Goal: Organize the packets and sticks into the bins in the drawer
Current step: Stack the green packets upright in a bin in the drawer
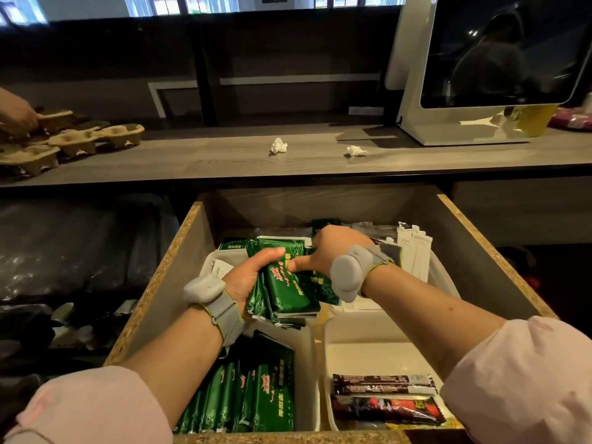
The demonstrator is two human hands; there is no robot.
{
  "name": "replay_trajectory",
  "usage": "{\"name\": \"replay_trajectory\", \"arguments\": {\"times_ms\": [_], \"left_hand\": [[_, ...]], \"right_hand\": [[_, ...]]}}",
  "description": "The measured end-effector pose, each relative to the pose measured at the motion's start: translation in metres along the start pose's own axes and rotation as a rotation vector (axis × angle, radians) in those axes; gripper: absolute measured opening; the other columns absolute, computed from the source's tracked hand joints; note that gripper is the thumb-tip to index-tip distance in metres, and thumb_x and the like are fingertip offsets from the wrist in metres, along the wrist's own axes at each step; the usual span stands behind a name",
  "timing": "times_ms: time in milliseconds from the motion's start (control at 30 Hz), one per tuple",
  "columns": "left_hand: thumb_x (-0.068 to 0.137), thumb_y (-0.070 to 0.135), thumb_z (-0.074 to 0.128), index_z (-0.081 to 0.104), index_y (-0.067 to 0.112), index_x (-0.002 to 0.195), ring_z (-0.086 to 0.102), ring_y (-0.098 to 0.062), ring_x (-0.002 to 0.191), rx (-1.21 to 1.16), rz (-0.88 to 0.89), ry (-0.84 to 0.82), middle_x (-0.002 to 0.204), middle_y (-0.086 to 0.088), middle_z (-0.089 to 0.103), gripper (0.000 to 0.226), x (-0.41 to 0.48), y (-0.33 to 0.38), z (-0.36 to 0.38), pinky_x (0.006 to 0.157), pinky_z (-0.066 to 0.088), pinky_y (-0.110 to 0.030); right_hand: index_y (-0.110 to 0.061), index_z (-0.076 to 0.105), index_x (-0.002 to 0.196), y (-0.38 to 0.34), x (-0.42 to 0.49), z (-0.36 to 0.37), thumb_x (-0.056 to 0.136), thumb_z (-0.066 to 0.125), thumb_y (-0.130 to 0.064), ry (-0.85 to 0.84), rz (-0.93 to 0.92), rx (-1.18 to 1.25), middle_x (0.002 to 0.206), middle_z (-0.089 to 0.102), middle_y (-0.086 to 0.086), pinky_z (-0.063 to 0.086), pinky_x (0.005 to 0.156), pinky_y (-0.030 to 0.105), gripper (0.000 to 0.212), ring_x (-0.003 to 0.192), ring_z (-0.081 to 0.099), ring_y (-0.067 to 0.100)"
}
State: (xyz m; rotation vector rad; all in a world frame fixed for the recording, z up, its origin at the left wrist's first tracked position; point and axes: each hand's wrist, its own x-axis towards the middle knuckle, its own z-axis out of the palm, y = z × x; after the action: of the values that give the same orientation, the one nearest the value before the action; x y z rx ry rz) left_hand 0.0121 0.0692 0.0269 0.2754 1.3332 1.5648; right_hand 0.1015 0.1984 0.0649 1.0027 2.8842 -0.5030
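Packets [290,291] sit gripped between left fingers [267,255] and right thumb [299,263].

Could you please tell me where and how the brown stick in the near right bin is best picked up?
Take the brown stick at its middle, from above, pinching across its narrow width. It lies flat and crosswise in the bin, with bare floor behind it. The red stick lies close in front, so lifting the rear edge first is probably easiest.
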Motion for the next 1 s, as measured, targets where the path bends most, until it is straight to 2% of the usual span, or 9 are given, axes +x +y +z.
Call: {"name": "replay_trajectory", "arguments": {"times_ms": [67, 133, 200, 367, 500, 633, 767, 933, 1000], "left_hand": [[0.082, 0.016, 0.055, 0.061, 0.005, 0.096, 0.064, -0.024, 0.056, 0.016, 0.013, 0.066, 0.075, -0.014, 0.063, 0.019, 0.003, 0.001, -0.002, 0.068, 0.055, -0.033], [0.083, 0.012, 0.049, 0.06, 0.004, 0.094, 0.063, -0.026, 0.056, -0.003, 0.019, 0.081, 0.076, -0.016, 0.062, 0.018, 0.003, 0.005, 0.0, 0.07, 0.054, -0.034], [0.084, 0.011, 0.05, 0.06, 0.004, 0.081, 0.063, -0.026, 0.051, 0.004, 0.041, 0.147, 0.068, -0.015, 0.062, 0.013, 0.006, 0.008, -0.003, 0.07, 0.053, -0.035], [0.084, 0.019, 0.055, 0.056, 0.005, 0.081, 0.065, -0.027, 0.046, -0.044, 0.0, 0.183, 0.072, -0.017, 0.059, 0.015, 0.011, 0.007, -0.013, 0.054, 0.058, -0.037], [0.09, 0.044, 0.05, 0.071, 0.007, 0.092, 0.072, -0.028, 0.069, -0.141, 0.005, -0.005, 0.08, -0.016, 0.071, 0.043, 0.009, 0.003, -0.005, 0.069, 0.06, -0.04], [0.078, 0.056, 0.059, 0.071, 0.005, 0.108, 0.067, -0.034, 0.102, -0.17, 0.023, -0.068, 0.11, -0.021, 0.069, 0.061, 0.005, 0.005, -0.011, 0.09, 0.052, -0.048], [0.085, 0.047, 0.057, 0.066, 0.006, 0.113, 0.064, -0.037, 0.103, -0.168, -0.001, -0.069, 0.11, -0.021, 0.066, 0.051, 0.005, 0.004, -0.006, 0.101, 0.043, -0.056], [0.089, 0.04, 0.054, 0.066, 0.011, 0.105, 0.064, -0.036, 0.088, -0.167, 0.047, -0.012, 0.093, -0.02, 0.065, 0.035, 0.003, 0.005, 0.0, 0.092, 0.049, -0.053], [0.089, 0.044, 0.054, 0.068, 0.011, 0.103, 0.065, -0.036, 0.093, -0.162, 0.036, -0.003, 0.098, -0.02, 0.066, 0.038, 0.001, 0.005, 0.001, 0.094, 0.048, -0.054]], "right_hand": [[-0.013, 0.053, 0.06, 0.0, -0.001, -0.004, 0.07, 0.061, -0.073, 0.033, -0.028, 0.048, 0.06, 0.056, 0.006, 0.045, 0.057, 0.029, 0.061, 0.059, 0.055, 0.024], [-0.007, 0.069, 0.1, 0.004, -0.001, -0.007, 0.077, 0.062, -0.064, 0.013, -0.002, 0.214, 0.099, 0.071, 0.014, 0.052, 0.08, 0.033, 0.062, 0.093, 0.066, 0.028], [-0.004, 0.06, 0.124, 0.01, -0.002, -0.008, 0.084, 0.06, -0.055, 0.034, 0.061, 0.369, 0.122, 0.065, 0.013, 0.049, 0.094, 0.034, 0.065, 0.112, 0.061, 0.029], [-0.019, 0.06, 0.074, 0.014, -0.007, -0.015, 0.087, 0.056, -0.05, 0.367, 0.03, 0.398, 0.075, 0.064, 0.003, 0.05, 0.066, 0.031, 0.033, 0.078, 0.064, 0.026], [-0.02, 0.041, 0.06, -0.021, -0.02, 0.01, 0.082, 0.067, -0.042, 0.054, -0.145, 0.596, 0.062, 0.05, 0.0, 0.041, 0.055, 0.025, 0.041, 0.061, 0.051, 0.016], [-0.014, 0.06, 0.104, -0.029, -0.025, 0.019, 0.085, 0.059, -0.052, -0.257, -0.1, 0.915, 0.114, 0.064, 0.008, 0.055, 0.081, 0.045, 0.042, 0.103, 0.064, 0.028], [-0.017, 0.045, 0.123, -0.03, -0.022, 0.025, 0.084, 0.061, -0.05, -0.145, 0.052, 0.989, 0.124, 0.058, 0.012, 0.057, 0.079, 0.054, 0.053, 0.104, 0.064, 0.033], [-0.024, 0.031, 0.145, -0.031, -0.023, 0.01, 0.091, 0.052, -0.044, -0.138, -0.015, 0.667, 0.133, 0.056, 0.009, 0.044, 0.04, 0.01, 0.062, 0.08, 0.061, 0.02], [-0.022, 0.031, 0.145, -0.03, -0.027, 0.002, 0.093, 0.053, -0.04, -0.184, -0.061, 0.643, 0.128, 0.059, 0.008, 0.038, 0.033, 0.007, 0.06, 0.066, 0.059, 0.012]]}}
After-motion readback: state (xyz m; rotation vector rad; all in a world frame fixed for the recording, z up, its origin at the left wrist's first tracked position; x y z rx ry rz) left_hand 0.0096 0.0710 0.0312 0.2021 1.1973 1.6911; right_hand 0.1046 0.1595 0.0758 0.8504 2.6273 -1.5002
